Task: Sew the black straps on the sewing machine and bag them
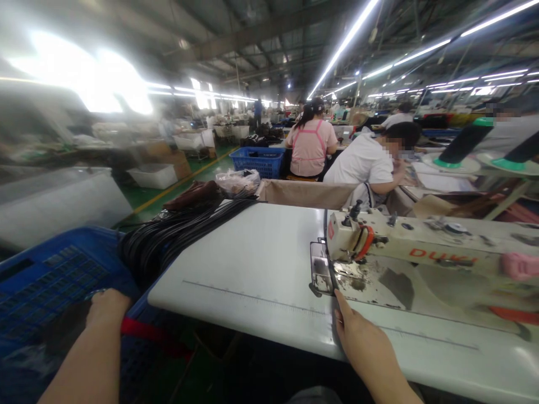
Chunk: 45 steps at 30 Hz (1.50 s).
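Observation:
My left hand is down at the left in a blue plastic basket. Its fingers are curled by a dark, blurred piece; what they grip is hidden. At the front of the sewing machine, my right hand rests on the white table. Its forefinger points toward the needle area and lies at the near end of a thin black strip, which the fingers seem to pinch. That strip runs past a metal guide plate beside the presser foot.
Long black strips hang in a bundle over the table's left end. Behind the table is a beige-lined bin. Two people sit working ahead, one in pink, one in white. Thread cones stand at the right.

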### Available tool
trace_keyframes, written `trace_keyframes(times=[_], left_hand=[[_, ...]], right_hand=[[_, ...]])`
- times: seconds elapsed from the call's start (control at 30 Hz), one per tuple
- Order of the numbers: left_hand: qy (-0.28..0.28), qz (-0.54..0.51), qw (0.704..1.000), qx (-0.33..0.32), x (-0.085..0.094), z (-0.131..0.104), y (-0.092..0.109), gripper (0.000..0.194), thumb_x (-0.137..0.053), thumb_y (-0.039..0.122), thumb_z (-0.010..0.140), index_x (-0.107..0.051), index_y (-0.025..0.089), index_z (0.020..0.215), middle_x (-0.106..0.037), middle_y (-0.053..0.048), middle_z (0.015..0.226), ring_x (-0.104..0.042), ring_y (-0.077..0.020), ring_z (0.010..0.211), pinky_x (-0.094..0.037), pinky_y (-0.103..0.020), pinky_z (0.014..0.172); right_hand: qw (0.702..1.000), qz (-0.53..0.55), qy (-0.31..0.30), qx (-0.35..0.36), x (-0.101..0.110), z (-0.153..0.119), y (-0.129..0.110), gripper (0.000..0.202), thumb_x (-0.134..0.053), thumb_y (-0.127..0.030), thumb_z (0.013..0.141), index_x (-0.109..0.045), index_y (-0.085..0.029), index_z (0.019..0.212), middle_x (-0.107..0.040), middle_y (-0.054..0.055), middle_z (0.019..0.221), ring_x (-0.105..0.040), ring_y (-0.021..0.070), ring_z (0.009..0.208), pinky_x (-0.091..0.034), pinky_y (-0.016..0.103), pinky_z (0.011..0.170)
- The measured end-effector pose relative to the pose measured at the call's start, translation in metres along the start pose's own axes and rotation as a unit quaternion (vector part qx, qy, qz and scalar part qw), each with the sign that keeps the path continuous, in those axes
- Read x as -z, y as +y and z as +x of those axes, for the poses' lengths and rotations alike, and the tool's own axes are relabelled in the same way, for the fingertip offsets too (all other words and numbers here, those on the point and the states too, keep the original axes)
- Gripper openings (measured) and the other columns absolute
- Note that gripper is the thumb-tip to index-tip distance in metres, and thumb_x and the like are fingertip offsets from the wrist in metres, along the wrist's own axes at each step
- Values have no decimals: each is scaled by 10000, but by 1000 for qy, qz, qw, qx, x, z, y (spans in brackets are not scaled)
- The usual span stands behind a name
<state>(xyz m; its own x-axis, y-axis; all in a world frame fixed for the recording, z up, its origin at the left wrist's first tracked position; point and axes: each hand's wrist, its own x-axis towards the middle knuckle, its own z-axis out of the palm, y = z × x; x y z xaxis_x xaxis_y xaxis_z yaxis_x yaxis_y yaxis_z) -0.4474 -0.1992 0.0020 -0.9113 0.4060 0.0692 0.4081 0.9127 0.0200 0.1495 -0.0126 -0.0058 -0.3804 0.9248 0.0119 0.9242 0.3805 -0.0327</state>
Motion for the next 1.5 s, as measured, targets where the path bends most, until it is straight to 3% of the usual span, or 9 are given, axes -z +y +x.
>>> trace_keyframes(times=[0.1, 0.2, 0.33, 0.6, 0.73, 0.83, 0.97, 1.13, 1.5], left_hand=[[38, 24, 999, 4, 0, 1, 0, 431, -420, 284, 834, -681, 104, 1125, -652, -230, 1301, -684, -306, 1063, -529, -343, 802], [130, 15, 989, -66, -4, 3, 11, 317, -414, 286, 830, -652, 213, 1027, -678, -133, 1210, -652, -289, 1118, -541, -381, 901], [237, -93, 936, -244, -12, -19, 65, 257, -442, 275, 804, -617, 233, 987, -661, -116, 1138, -634, -325, 1164, -515, -471, 1054], [72, -240, 803, -540, -31, -186, 246, 383, -404, 298, 1000, -622, 197, 1298, -659, -124, 1374, -607, -274, 1308, -480, -483, 1153], [15, -235, 720, -653, -27, -263, 308, 446, -501, 296, 1000, -547, 181, 1429, -586, -120, 1504, -474, -287, 1466, -425, -512, 1211], [-3, -237, 690, -684, -20, -296, 339, 505, -537, 279, 986, -500, 176, 1479, -530, -130, 1560, -409, -305, 1512, -403, -541, 1223], [-8, -236, 688, -687, -16, -313, 359, 443, -450, 203, 1017, -538, 159, 1450, -566, -132, 1528, -442, -285, 1493, -390, -535, 1232], [20, -250, 674, -695, -23, -317, 357, 443, -407, 116, 1002, -579, 149, 1409, -609, -120, 1486, -501, -244, 1452, -383, -492, 1245], [39, -241, 686, -686, -28, -319, 358, 440, -402, 256, 1057, -519, 142, 1465, -550, -149, 1537, -470, -283, 1474, -397, -528, 1230]], right_hand=[[1000, 13, 9, -2, -3, -1, 1, 527, -415, -191, 1024, -472, -149, 1546, -795, 137, 962, -779, 242, 803, -574, 310, 689], [1000, 28, 13, -5, -4, -2, 1, 535, -437, -178, 1009, -479, -162, 1542, -794, 132, 983, -775, 239, 814, -570, 305, 695], [1000, 29, 8, -5, 0, -3, -1, 535, -426, -163, 1008, -487, -147, 1540, -791, 129, 971, -771, 254, 802, -568, 317, 680], [999, 29, -4, -18, 14, -7, -6, 540, -481, -160, 990, -496, -132, 1529, -784, 139, 946, -768, 255, 827, -557, 293, 703], [999, 44, -19, -24, 15, -8, -6, 563, -475, -153, 987, -458, -114, 1549, -781, 153, 1007, -765, 258, 871, -558, 307, 742], [997, 62, -34, -21, 17, -9, -5, 623, -517, -138, 943, -435, -112, 1560, -772, 165, 1072, -760, 259, 908, -555, 314, 778], [995, 92, -30, -22, 17, -12, -2, 600, -494, -164, 953, -448, -116, 1549, -766, 168, 1131, -752, 258, 956, -549, 319, 825], [991, 131, 9, -11, 10, -16, 5, 559, -447, -185, 976, -469, -132, 1532, -760, 150, 1190, -752, 251, 962, -555, 324, 828], [983, 178, 27, -37, 8, -14, 9, 460, -470, -211, 988, -583, -140, 1428, -788, 134, 1071, -760, 253, 905, -535, 319, 807]])
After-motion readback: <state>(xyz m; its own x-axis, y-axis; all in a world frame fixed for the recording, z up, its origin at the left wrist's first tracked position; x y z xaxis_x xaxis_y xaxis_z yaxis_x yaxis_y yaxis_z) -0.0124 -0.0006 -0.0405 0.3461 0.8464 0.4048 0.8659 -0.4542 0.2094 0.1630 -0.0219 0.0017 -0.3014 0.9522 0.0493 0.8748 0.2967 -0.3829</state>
